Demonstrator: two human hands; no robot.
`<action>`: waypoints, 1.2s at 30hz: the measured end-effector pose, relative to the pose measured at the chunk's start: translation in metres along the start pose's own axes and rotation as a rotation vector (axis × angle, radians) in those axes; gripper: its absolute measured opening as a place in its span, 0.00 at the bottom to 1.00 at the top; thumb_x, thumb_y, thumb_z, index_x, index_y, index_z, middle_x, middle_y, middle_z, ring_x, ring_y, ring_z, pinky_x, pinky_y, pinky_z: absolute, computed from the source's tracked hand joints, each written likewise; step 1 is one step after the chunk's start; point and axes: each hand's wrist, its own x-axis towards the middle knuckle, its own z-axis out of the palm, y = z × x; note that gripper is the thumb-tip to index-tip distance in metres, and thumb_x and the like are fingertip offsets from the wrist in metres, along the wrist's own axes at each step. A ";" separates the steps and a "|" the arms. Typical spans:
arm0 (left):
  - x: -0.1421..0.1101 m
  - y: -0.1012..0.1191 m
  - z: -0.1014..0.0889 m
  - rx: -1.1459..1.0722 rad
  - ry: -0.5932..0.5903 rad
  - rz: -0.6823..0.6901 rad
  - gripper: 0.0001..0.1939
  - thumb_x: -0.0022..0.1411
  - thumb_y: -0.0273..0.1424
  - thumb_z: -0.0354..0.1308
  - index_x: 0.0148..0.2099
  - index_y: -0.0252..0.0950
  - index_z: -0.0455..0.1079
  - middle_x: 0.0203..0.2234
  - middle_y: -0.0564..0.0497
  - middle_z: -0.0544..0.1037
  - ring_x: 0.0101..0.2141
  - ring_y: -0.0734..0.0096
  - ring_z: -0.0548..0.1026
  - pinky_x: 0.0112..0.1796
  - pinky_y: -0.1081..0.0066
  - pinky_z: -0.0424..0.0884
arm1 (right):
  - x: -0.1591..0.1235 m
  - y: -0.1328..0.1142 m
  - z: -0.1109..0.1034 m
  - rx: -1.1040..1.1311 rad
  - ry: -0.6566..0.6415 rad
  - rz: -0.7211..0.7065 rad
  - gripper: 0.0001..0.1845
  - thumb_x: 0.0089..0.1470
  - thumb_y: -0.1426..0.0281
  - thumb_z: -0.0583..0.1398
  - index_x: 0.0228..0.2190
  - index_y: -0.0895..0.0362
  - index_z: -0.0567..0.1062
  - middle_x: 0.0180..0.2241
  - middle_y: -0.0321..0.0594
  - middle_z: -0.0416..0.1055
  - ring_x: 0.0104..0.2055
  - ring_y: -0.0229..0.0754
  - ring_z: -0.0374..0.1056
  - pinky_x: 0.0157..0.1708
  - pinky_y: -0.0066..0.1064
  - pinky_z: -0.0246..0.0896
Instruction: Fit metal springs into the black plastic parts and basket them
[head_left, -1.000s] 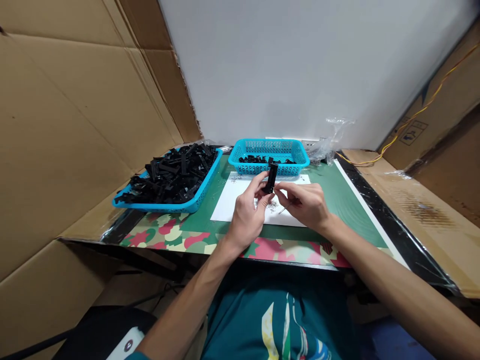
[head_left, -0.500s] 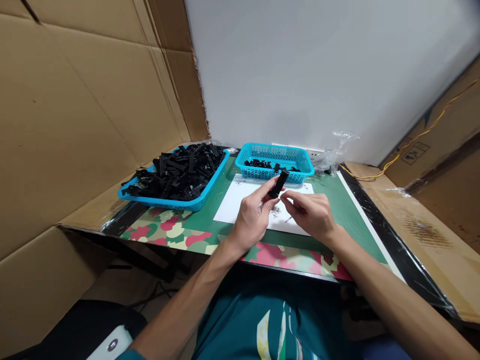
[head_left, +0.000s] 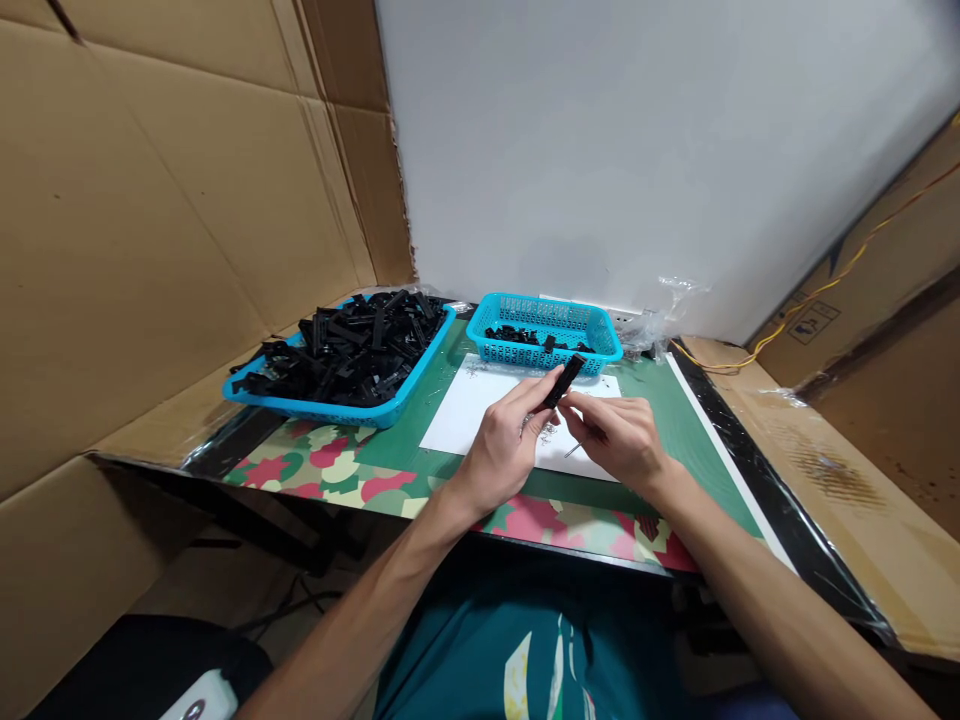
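My left hand (head_left: 501, 440) is closed round a long black plastic part (head_left: 565, 382), which tilts up and to the right above the white sheet. At the lower end of that part, the fingertips of my right hand (head_left: 619, 438) are pinched together; whatever is between them is too small to make out. A thin metal rod (head_left: 574, 450) sticks out from under the curled fingers of my right hand. Beneath my hands, tiny wire-like metal pieces (head_left: 549, 436) lie on the white sheet (head_left: 450, 420), partly hidden by my left hand.
A blue tray (head_left: 382, 412) heaped with black plastic parts (head_left: 360, 345) stands at the left. Behind my hands is a blue perforated basket (head_left: 544, 352) holding small black pieces. Cardboard walls (head_left: 187, 180) enclose the green-topped table (head_left: 675, 400). Clear plastic wrap (head_left: 645, 335) lies beside the basket.
The black plastic part has tipped further to the right in my left hand. My right fingertips stay at its lower end. The view has shifted slightly.
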 end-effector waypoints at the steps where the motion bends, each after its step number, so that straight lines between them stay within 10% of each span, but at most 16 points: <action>1: 0.000 0.000 0.000 0.013 0.004 0.016 0.27 0.73 0.21 0.54 0.71 0.40 0.67 0.59 0.43 0.78 0.55 0.61 0.79 0.56 0.62 0.78 | 0.001 -0.001 -0.001 0.005 -0.001 0.004 0.07 0.66 0.78 0.61 0.41 0.57 0.79 0.23 0.34 0.80 0.19 0.33 0.71 0.24 0.26 0.62; 36: -0.003 -0.001 -0.001 0.070 -0.099 0.062 0.27 0.75 0.21 0.51 0.72 0.39 0.64 0.53 0.42 0.79 0.48 0.63 0.79 0.48 0.64 0.79 | 0.004 -0.006 -0.005 0.177 -0.057 0.163 0.18 0.62 0.75 0.62 0.20 0.54 0.76 0.13 0.29 0.62 0.16 0.31 0.53 0.19 0.27 0.51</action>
